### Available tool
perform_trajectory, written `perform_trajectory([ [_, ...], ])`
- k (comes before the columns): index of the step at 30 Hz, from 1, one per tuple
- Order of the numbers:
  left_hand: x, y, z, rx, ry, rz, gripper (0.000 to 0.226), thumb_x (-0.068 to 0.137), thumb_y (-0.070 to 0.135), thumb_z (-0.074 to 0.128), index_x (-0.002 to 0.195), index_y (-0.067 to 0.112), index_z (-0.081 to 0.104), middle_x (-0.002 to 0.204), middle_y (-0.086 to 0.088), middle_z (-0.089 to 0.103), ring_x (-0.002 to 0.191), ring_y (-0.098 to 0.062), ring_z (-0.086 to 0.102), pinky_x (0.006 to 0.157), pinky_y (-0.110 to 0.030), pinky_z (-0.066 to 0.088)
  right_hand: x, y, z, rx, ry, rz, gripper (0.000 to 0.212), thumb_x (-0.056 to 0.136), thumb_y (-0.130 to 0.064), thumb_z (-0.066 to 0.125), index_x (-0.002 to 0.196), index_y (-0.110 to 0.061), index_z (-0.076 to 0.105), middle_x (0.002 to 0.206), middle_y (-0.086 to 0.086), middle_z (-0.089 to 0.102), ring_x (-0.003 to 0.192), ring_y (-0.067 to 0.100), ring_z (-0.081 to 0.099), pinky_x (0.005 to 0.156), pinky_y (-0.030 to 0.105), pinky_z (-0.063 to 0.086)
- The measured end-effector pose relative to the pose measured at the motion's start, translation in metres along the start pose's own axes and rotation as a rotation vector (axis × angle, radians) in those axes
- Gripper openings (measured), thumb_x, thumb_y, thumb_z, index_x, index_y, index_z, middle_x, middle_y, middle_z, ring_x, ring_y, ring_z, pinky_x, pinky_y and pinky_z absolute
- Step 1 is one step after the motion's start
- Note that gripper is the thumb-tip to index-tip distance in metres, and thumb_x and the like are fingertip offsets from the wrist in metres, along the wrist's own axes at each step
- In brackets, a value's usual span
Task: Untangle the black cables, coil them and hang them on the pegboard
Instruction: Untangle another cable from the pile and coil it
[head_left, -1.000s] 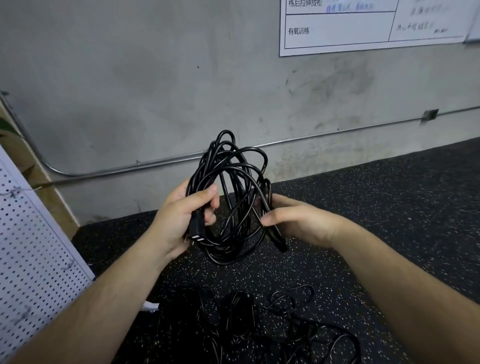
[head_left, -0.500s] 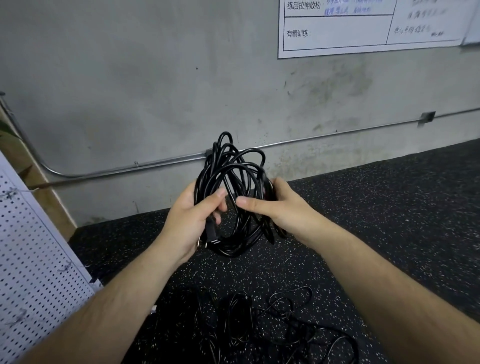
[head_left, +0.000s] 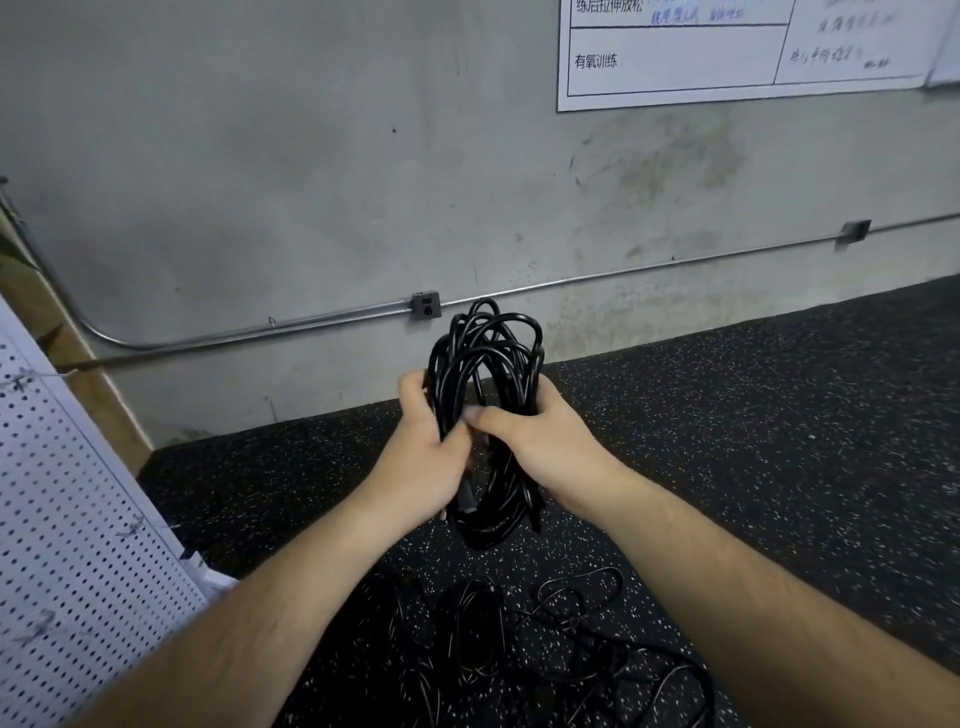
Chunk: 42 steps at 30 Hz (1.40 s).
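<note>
- Pegboard (head_left: 78, 519) sits far left, well apart from the coil. A slack hold on the way over could spill loops.
- Tangled black cables (head_left: 519, 644) lie on the speckled floor (head_left: 779, 467) under the arms. A dangling tail could snag them and re-knot.
- Coiled cable (head_left: 485, 358) is upright between both hands, top loops uneven. I see no tie, so it may spring apart on a hook.
- Left hand (head_left: 423, 457) has fingers wrapped round the bundle's left side. Right hand (head_left: 543, 441) grips the right side, thumb across the front. Letting go with either risks dropped loops.
</note>
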<state>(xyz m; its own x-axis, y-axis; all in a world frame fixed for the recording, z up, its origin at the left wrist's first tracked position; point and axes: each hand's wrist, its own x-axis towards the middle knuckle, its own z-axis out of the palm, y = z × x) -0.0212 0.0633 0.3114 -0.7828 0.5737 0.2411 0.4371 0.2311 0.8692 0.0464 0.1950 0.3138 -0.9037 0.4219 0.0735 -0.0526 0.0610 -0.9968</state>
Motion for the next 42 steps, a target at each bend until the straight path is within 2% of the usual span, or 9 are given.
perform_trajectory([
  [5, 0.001, -0.003, 0.008, 0.150, -0.093, 0.043, 0.042, 0.100, -0.001, 0.046, 0.136, 0.015, 0.031, 0.108, 0.015, 0.048, 0.087, 0.024, 0.056, 0.070, -0.004, 0.048, -0.004, -0.002, 0.004, -0.032, 0.006, -0.026, 0.045, 0.073, -0.035, 0.091, 0.109, -0.027, 0.067, 0.102, -0.010, 0.076, 0.094, 0.001, 0.072, 0.090, 0.027, 0.057],
  [12, 0.004, 0.009, 0.016, 0.178, -0.078, 0.173, 0.060, 0.098, 0.000, 0.052, 0.131, 0.047, 0.033, 0.111, 0.022, 0.062, 0.098, 0.020, 0.058, 0.076, -0.001, 0.045, -0.001, -0.004, -0.002, 0.014, 0.110, -0.055, 0.067, 0.064, -0.048, 0.093, 0.118, -0.021, 0.065, 0.105, -0.005, 0.075, 0.096, 0.006, 0.072, 0.091, 0.032, 0.059],
  [16, 0.000, 0.014, 0.033, 0.236, -0.086, 0.259, 0.057, 0.094, 0.005, 0.056, 0.139, 0.037, 0.041, 0.126, 0.015, 0.062, 0.113, 0.006, 0.060, 0.094, -0.013, 0.049, -0.004, -0.002, -0.001, 0.062, 0.231, 0.054, 0.094, 0.051, -0.060, 0.093, 0.127, -0.025, 0.052, 0.114, -0.009, 0.070, 0.102, 0.005, 0.069, 0.095, 0.032, 0.057],
  [18, 0.001, 0.013, 0.040, 0.274, -0.101, 0.267, 0.068, 0.091, 0.006, 0.056, 0.150, 0.033, 0.035, 0.135, 0.008, 0.057, 0.118, -0.004, 0.059, 0.102, -0.025, 0.050, -0.007, -0.002, -0.004, 0.085, 0.244, 0.087, 0.079, 0.054, -0.058, 0.091, 0.120, -0.024, 0.062, 0.106, -0.007, 0.075, 0.096, 0.008, 0.072, 0.093, 0.036, 0.058],
  [22, -0.003, 0.018, 0.047, 0.259, -0.100, 0.225, 0.061, 0.093, 0.009, 0.056, 0.144, 0.039, 0.040, 0.129, 0.014, 0.051, 0.105, -0.001, 0.058, 0.088, -0.021, 0.052, -0.011, -0.003, -0.008, 0.251, 0.258, 0.134, 0.035, 0.074, -0.038, 0.085, 0.101, -0.018, 0.074, 0.091, -0.001, 0.079, 0.086, 0.014, 0.076, 0.088, 0.040, 0.060],
  [26, -0.003, 0.019, 0.044, 0.162, -0.061, 0.111, 0.037, 0.095, 0.020, 0.058, 0.116, 0.050, 0.048, 0.106, 0.016, 0.064, 0.093, -0.003, 0.066, 0.075, -0.030, 0.057, -0.005, -0.010, -0.017, 0.350, 0.309, 0.113, 0.033, 0.074, -0.029, 0.082, 0.101, -0.011, 0.075, 0.093, 0.007, 0.078, 0.089, 0.023, 0.076, 0.088, 0.045, 0.061],
  [32, -0.011, 0.018, 0.048, 0.340, -0.210, 0.197, 0.067, 0.095, 0.007, 0.049, 0.156, 0.015, 0.021, 0.130, 0.003, 0.052, 0.106, -0.012, 0.063, 0.091, -0.025, 0.053, -0.008, 0.000, -0.012, 0.068, 0.243, 0.022, 0.021, 0.075, -0.034, 0.082, 0.079, -0.017, 0.071, 0.078, -0.003, 0.076, 0.077, 0.013, 0.074, 0.077, 0.037, 0.060],
  [38, -0.010, 0.007, 0.054, 0.459, -0.282, 0.254, 0.046, 0.094, 0.004, 0.047, 0.140, 0.002, 0.041, 0.115, -0.012, 0.057, 0.090, -0.020, 0.063, 0.081, -0.039, 0.058, -0.004, 0.013, -0.007, -0.172, 0.311, -0.045, 0.030, 0.084, -0.025, 0.062, 0.059, -0.019, 0.048, 0.053, -0.009, 0.054, 0.047, 0.002, 0.051, 0.050, 0.024, 0.042],
  [42, -0.006, -0.018, 0.050, 0.205, -0.301, 0.144, 0.064, 0.100, 0.013, 0.046, 0.159, 0.018, 0.021, 0.143, 0.008, 0.040, 0.129, -0.002, 0.044, 0.100, -0.004, 0.037, 0.001, 0.020, -0.010, -0.192, 0.066, -0.029, 0.029, 0.085, -0.044, 0.077, 0.090, -0.017, 0.071, 0.087, -0.006, 0.075, 0.080, 0.002, 0.072, 0.076, 0.022, 0.059],
])
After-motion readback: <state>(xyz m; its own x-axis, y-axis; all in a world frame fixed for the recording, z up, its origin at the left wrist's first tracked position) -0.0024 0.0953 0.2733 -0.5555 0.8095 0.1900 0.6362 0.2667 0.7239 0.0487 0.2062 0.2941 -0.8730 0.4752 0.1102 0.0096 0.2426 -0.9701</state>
